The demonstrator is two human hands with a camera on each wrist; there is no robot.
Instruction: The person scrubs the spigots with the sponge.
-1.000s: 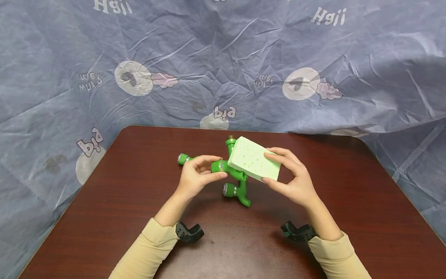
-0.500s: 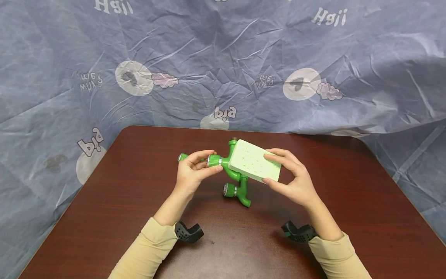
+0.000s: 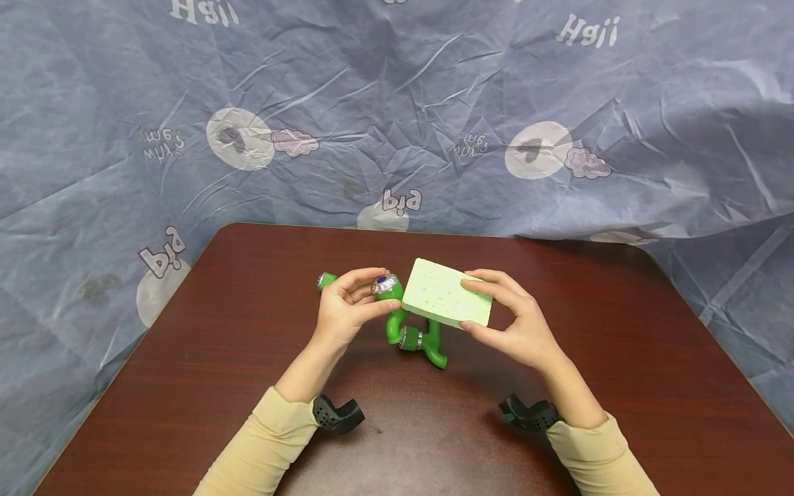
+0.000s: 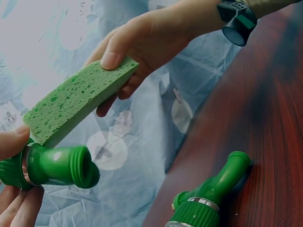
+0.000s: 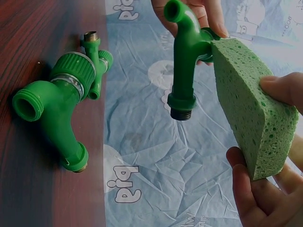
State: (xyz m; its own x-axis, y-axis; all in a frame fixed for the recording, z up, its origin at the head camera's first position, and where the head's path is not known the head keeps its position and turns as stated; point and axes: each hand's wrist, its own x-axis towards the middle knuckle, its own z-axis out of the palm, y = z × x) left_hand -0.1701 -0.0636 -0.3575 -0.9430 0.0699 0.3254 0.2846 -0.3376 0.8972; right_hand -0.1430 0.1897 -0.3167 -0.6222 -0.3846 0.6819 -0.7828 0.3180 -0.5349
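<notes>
My left hand (image 3: 344,306) grips a green plastic tap by its ribbed knob, above the table. That tap (image 5: 187,61) has a curved spout and a dark threaded end in the right wrist view. In the head view its silver knob cap (image 3: 385,283) faces up towards me. A pale green sponge (image 3: 446,293) is pinched between the thumb and fingers of my right hand (image 3: 521,320). One end of the sponge meets the tap beside the knob in the right wrist view; whether it presses there I cannot tell. The sponge hides part of the tap in the head view.
Another green tap (image 3: 436,348) lies on the dark red-brown table (image 3: 248,386), just below the held one. A further tap (image 5: 94,66) lies farther left, mostly behind my left hand in the head view. A printed blue-grey cloth (image 3: 347,103) hangs behind the table.
My left hand has turned the tap, so its knob cap now faces up and its spout points down. The sponge has shifted slightly left and lower with my right hand.
</notes>
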